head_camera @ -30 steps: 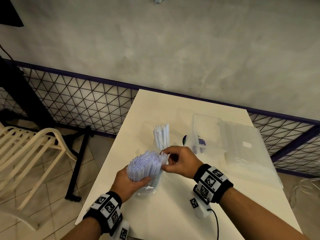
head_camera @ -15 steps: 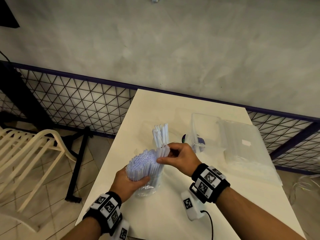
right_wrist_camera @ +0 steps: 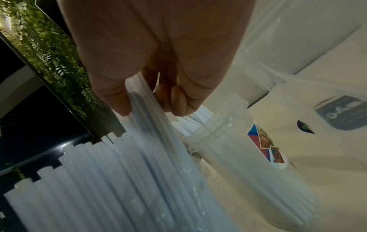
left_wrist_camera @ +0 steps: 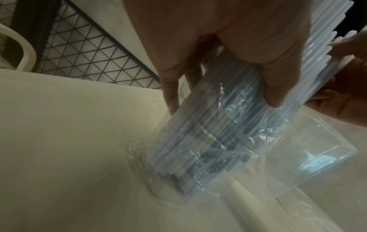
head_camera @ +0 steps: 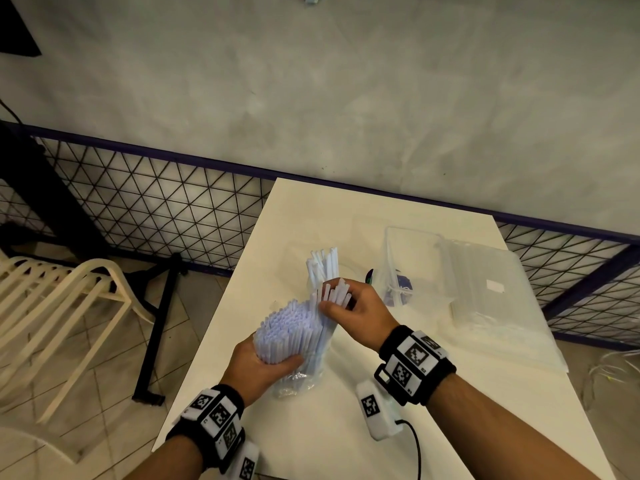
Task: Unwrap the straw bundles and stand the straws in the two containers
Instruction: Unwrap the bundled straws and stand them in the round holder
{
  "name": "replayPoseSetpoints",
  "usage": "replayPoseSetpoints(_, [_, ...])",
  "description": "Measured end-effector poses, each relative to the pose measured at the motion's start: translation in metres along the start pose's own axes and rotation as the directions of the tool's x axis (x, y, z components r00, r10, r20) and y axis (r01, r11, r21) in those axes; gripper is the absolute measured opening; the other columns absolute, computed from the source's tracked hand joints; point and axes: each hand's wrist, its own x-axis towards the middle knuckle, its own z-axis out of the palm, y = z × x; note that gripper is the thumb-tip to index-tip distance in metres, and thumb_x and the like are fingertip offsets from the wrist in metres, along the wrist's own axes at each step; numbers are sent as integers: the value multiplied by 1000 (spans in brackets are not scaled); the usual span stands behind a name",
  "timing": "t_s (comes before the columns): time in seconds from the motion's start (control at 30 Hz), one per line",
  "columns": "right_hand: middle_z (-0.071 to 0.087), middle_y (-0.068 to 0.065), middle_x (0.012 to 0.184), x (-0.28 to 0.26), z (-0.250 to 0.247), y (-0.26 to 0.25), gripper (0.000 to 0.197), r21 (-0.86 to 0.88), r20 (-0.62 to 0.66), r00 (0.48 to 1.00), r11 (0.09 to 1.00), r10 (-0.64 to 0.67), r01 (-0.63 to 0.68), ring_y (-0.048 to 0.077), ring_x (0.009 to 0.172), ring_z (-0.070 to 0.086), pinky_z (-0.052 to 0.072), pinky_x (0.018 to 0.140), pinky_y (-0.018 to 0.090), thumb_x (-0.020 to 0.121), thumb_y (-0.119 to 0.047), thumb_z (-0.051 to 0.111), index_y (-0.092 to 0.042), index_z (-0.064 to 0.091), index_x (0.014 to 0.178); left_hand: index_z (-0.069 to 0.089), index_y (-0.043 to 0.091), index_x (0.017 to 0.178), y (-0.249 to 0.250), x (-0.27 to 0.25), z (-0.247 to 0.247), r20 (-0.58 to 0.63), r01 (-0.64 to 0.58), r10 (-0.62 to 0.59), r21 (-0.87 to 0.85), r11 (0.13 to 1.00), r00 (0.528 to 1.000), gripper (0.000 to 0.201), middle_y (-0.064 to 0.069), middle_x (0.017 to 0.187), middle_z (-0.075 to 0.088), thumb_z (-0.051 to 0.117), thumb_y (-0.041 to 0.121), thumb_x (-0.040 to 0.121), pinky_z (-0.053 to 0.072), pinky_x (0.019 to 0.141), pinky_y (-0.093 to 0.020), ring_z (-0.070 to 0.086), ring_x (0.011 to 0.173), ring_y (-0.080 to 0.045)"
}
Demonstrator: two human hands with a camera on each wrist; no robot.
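Observation:
My left hand (head_camera: 273,362) grips a thick bundle of pale blue-white straws (head_camera: 287,327), tilted, its lower end still in clear wrap (left_wrist_camera: 218,141) resting on the white table (head_camera: 311,427). My right hand (head_camera: 334,304) pinches several straws (head_camera: 334,289) and holds them partly raised out of the bundle's right side; the right wrist view shows the thumb and fingers (right_wrist_camera: 178,106) closed on them. Just behind stands a clear container (right_wrist_camera: 238,149) with a coloured sticker and several straws (head_camera: 323,265) upright in it. A second clear container (head_camera: 408,265) stands to the right.
A flat clear bag of wrapped straws (head_camera: 491,292) lies at the table's right side. A white device with a cable (head_camera: 377,414) sits under my right wrist. Off the left edge are a mesh fence (head_camera: 156,209) and a cream chair (head_camera: 69,306).
My right hand has drawn its pinched group of straws upward out of the bundle, nearer the container behind. The left hand and bundle have stayed in place.

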Motion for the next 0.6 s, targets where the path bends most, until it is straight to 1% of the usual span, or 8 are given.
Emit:
replayPoseSetpoints(0.07, [66, -14, 75, 2, 0, -1, 19, -41, 4, 1000, 999, -12, 12, 3, 73, 63, 49, 71, 19, 88, -6, 68, -24, 66, 87, 62, 34, 95, 1, -1, 0, 3, 1, -1, 2, 1000, 1000, 47, 12, 96, 72, 90, 15, 63, 52, 69, -9, 66, 85, 12])
replayPoseSetpoints(0.13, [61, -14, 73, 3, -1, -3, 16, -67, 6, 999, 997, -40, 40, 4, 70, 58, 48, 69, 20, 88, -10, 70, -24, 62, 86, 61, 34, 97, 2, -1, 0, 11, 6, -6, 4, 1000, 1000, 47, 9, 99, 70, 90, 16, 64, 53, 68, -9, 65, 85, 12])
replayPoseSetpoints(0.23, [57, -8, 74, 6, -1, -3, 12, -91, 6, 997, 993, -72, 73, 11, 69, 54, 47, 66, 29, 86, -17, 69, -22, 59, 87, 58, 35, 95, 4, -2, 0, 9, 7, -7, 6, 1000, 1000, 49, 12, 98, 68, 90, 16, 64, 51, 64, -4, 63, 82, 17])
replayPoseSetpoints(0.3, [61, -5, 79, 8, -2, -4, 12, -87, 9, 998, 994, -68, 68, 14, 72, 59, 50, 69, 30, 85, -15, 68, -21, 61, 93, 56, 37, 94, 6, -2, 0, 13, 3, -3, 9, 1000, 1000, 50, 14, 99, 67, 90, 17, 63, 50, 63, -3, 62, 81, 19])
replayPoseSetpoints(0.37, [69, -3, 91, 10, -2, -5, 15, -101, 22, 998, 994, -51, 53, 13, 84, 67, 55, 77, 27, 88, -9, 66, -17, 67, 100, 55, 39, 93, 7, -3, 1, 14, -1, 1, 13, 1000, 1000, 51, 15, 98, 66, 90, 16, 64, 49, 63, -1, 61, 80, 21])
replayPoseSetpoints(0.43, [73, 0, 97, 10, -2, -7, 13, -138, 7, 998, 989, -57, 57, 13, 90, 69, 55, 81, 26, 90, -11, 64, -15, 70, 101, 55, 39, 93, 8, -3, 0, 13, -1, 0, 18, 1000, 1000, 50, 15, 97, 66, 90, 15, 64, 49, 63, -1, 61, 80, 21])
replayPoseSetpoints(0.53, [73, -2, 95, 12, -1, -10, 10, -203, -42, 990, 972, -132, 121, 12, 90, 69, 55, 81, 29, 86, -24, 65, -24, 70, 96, 57, 37, 93, 7, -3, -1, 13, -1, 0, 24, 1000, 1000, 49, 14, 98, 66, 90, 18, 63, 49, 63, -1, 61, 81, 20])
replayPoseSetpoints(0.6, [72, -6, 92, 13, -3, -12, 10, -249, -43, 989, 960, -142, 127, 9, 87, 68, 54, 78, 27, 87, -24, 68, -24, 70, 96, 56, 38, 93, 6, -3, -1, 11, 0, -1, 28, 1000, 1000, 50, 16, 97, 66, 90, 18, 63, 49, 63, -2, 61, 80, 20])
